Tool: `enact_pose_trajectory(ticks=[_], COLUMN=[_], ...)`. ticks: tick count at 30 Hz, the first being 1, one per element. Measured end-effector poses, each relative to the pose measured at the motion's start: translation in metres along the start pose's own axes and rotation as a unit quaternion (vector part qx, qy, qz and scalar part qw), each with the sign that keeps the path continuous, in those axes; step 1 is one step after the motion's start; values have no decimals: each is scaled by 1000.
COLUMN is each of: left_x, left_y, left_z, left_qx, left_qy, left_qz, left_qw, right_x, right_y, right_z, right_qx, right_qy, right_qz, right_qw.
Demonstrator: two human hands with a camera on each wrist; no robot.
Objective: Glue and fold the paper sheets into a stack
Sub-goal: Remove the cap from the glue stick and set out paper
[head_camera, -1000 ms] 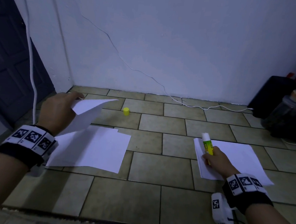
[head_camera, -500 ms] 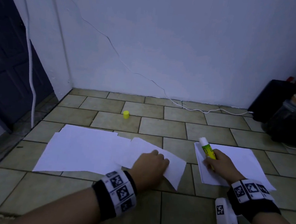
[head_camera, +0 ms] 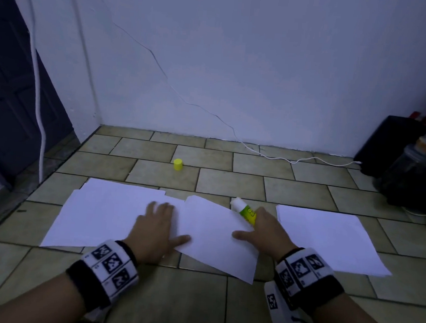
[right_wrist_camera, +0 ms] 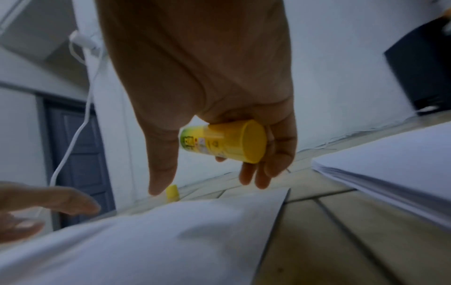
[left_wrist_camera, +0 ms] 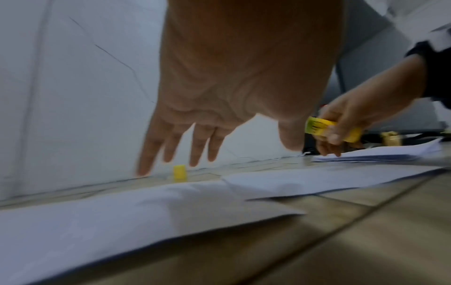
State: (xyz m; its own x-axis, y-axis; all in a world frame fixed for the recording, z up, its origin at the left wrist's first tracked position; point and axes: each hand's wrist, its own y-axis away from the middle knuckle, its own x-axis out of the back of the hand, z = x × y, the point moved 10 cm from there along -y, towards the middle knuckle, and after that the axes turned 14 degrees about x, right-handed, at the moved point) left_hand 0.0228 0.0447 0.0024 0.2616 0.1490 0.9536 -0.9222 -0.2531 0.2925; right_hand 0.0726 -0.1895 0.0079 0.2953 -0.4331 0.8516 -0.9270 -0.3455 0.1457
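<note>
A single white sheet lies askew on the tiled floor between a spread pile of white papers on the left and a neat paper stack on the right. My left hand lies flat with its fingers spread, over the seam where the pile meets the sheet. My right hand grips an uncapped yellow glue stick, white tip pointing up and left, and its thumb rests on the sheet's right edge. The right wrist view shows the fingers curled round the glue stick. Its yellow cap stands further back.
A white wall closes off the back, with a thin white cable running along its foot. Black objects and a jar crowd the right corner. A dark door and a hanging white cord are at the left.
My left hand brought a lifted sheet from the left pile down to the middle, then slid left onto the seam. My right hand moved left off the right stack with the glue stick.
</note>
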Motion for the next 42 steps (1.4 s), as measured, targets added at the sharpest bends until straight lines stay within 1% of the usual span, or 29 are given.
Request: enact_pose_trajectory(ticks=[2,4,6,8,14,18,21,23,25,27,29,30,31,33,35,38,42], left_x=[-8,-16,-25,-28,-9,3,2,-3,-6,-2,3,4,4,3,1,-1,3], left_y=[-12,-27,-42,-50,-67,-70,-64,-58,-51,-45,-42,-43,-45,-46,-41,-37,-38], left_z=[-49,-99,-137,-154,-158,-165,-167,-163,-159,-160,-163,-162,-158,-142,-127,-120,-113], left_qx=[111,199,239,248,210,209,213,191,172,183,204,201,181,105,38,6,-33], left_qy=[-6,-6,-12,15,70,38,4,-37,-81,-97,-86,-75,-65,-59,-71,-77,-65], left_qz=[-29,-46,-61,-70,-23,4,-29,-58,-73,-61,-39,-33,-33,-48,-77,-106,-98], left_qw=[993,979,969,966,975,977,977,979,979,976,974,976,981,992,994,991,993], right_x=[-12,-20,-24,-25,-24,-24,-23,-23,-22,-22,-23,-23,-23,-23,-23,-23,-24], right_y=[-2,-3,-4,-4,-3,-2,-1,-1,0,0,1,1,1,1,1,0,0], right_z=[-5,-6,-6,-7,-7,-7,-8,-9,-9,-10,-9,-9,-10,-10,-11,-11,-8], right_qx=[2,4,6,11,22,28,32,34,35,35,36,36,37,38,40,41,43], right_qy=[45,83,99,109,116,121,120,122,124,124,123,122,121,123,127,128,131], right_qz=[-31,-56,-66,-69,-68,-63,-60,-61,-61,-61,-60,-61,-61,-63,-65,-65,-71], right_qw=[999,995,993,992,991,990,990,990,990,990,990,990,990,990,989,989,988])
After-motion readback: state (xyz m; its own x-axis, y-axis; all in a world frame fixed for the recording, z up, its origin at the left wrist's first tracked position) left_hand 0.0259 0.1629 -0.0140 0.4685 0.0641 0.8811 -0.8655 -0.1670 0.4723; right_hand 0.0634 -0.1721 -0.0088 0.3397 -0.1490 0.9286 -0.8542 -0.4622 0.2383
